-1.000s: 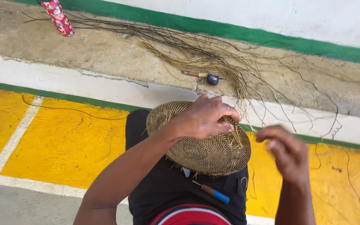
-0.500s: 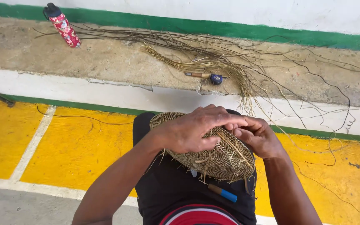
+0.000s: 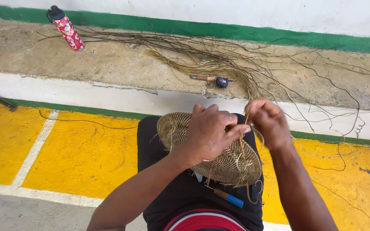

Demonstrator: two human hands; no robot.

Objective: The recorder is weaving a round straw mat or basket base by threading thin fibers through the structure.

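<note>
Both hands work one woven basket on my lap: my left hand clamps its rim, my right hand pinches a fibre strand mid-stitch, which I judge needs steady tension to tighten.

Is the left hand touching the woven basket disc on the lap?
Touching. The head view shows the left hand lying flat on the woven disc, its fingers pressed over the far edge with no gap showing.
</note>
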